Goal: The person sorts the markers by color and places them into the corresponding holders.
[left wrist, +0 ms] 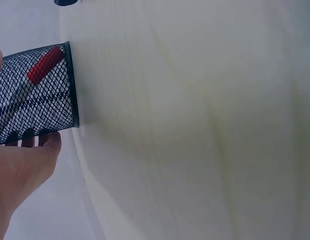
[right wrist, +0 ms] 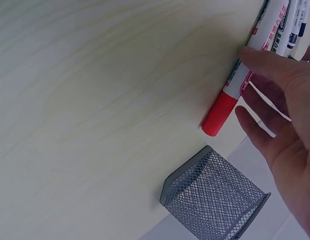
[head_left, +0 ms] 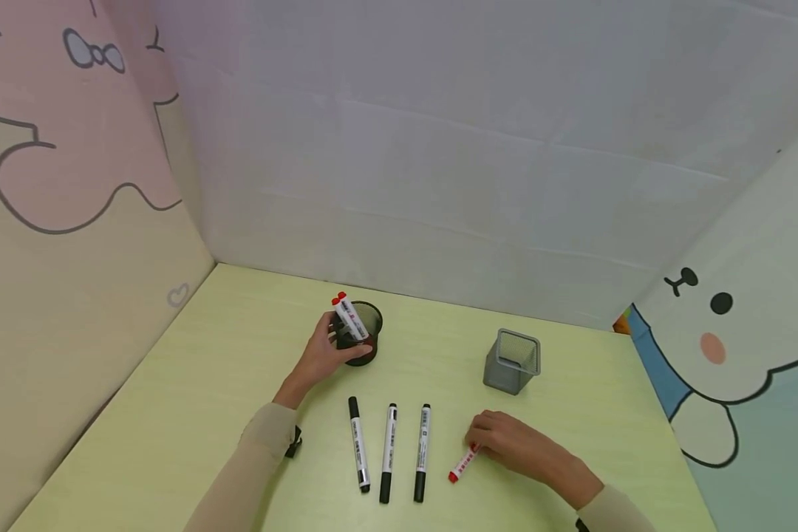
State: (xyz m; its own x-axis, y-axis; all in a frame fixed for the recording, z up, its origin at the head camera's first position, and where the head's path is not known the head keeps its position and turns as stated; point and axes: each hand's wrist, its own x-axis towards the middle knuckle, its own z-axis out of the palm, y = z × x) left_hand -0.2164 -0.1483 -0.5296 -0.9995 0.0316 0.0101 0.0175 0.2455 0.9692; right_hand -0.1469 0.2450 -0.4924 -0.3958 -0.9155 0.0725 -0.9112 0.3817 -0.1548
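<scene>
My left hand (head_left: 319, 357) grips the round black mesh pen cup (head_left: 364, 360) at the back left, thumb on its near side. Two white markers with red ends (head_left: 352, 319) lean out over the cup's rim. In the left wrist view, a red marker cap (left wrist: 46, 65) shows through the mesh (left wrist: 42, 102). At the front right, my right hand (head_left: 509, 442) pinches a white and red marker (head_left: 464, 465) between thumb and fingers. The right wrist view shows this marker's red cap (right wrist: 220, 114) close over the table, pointing toward the grey mesh holder (right wrist: 215, 192).
Three white markers with black caps (head_left: 359, 445) lie side by side between my arms. The square grey mesh holder (head_left: 505, 374) stands upright beyond my right hand. A pale wall (head_left: 439, 185) closes off the table's (head_left: 432, 355) back edge, with cartoon-printed panels at both sides.
</scene>
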